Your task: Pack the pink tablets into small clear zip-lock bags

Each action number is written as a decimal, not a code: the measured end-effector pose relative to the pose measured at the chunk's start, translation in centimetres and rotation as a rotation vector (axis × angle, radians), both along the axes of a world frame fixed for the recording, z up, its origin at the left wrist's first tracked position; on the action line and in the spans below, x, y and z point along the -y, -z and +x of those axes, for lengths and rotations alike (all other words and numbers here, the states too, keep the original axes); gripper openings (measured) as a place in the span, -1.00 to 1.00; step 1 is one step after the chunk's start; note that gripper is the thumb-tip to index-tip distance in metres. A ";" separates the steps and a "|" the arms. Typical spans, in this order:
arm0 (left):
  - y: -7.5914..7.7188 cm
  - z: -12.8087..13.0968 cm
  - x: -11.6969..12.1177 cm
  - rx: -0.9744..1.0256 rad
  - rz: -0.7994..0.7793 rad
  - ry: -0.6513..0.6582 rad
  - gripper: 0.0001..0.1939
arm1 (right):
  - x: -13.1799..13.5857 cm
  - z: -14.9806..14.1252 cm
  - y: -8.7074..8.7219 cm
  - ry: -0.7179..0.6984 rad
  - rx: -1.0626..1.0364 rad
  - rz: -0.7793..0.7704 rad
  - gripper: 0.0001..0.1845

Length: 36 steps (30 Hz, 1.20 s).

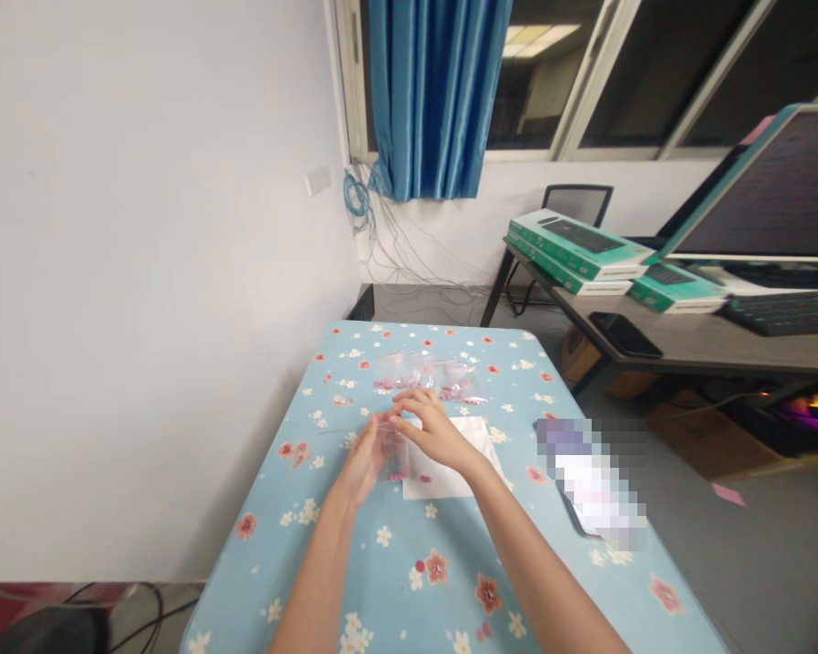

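Observation:
My left hand (363,461) and my right hand (431,427) meet above the middle of a table with a light blue flowered cloth (409,581). Between them they pinch the top of a small clear plastic bag (392,457) with small pink pieces at its bottom. The fingertips of both hands are closed on the bag's upper edge. Under the hands lies a white sheet of paper (463,454) with a few pink pieces on it. Just beyond the hands lie more clear bags with pink pieces (428,378).
A pixelated flat object (590,481) lies on the table's right side. A desk (688,341) to the right carries green boxes (576,247), a monitor, a keyboard and a phone. A white wall (143,272) runs along the left, and a blue curtain (436,91) hangs at the back.

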<state>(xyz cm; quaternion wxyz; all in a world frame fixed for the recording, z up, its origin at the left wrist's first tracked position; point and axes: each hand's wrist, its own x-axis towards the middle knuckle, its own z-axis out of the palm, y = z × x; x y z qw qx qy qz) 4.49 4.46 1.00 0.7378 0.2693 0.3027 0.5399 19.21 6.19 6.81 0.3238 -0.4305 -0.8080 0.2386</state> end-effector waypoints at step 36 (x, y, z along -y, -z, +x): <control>0.0 -0.3 -0.1 -0.119 0.003 -0.060 -0.50 | 5.2 5.1 3.7 0.033 0.277 -0.118 -0.90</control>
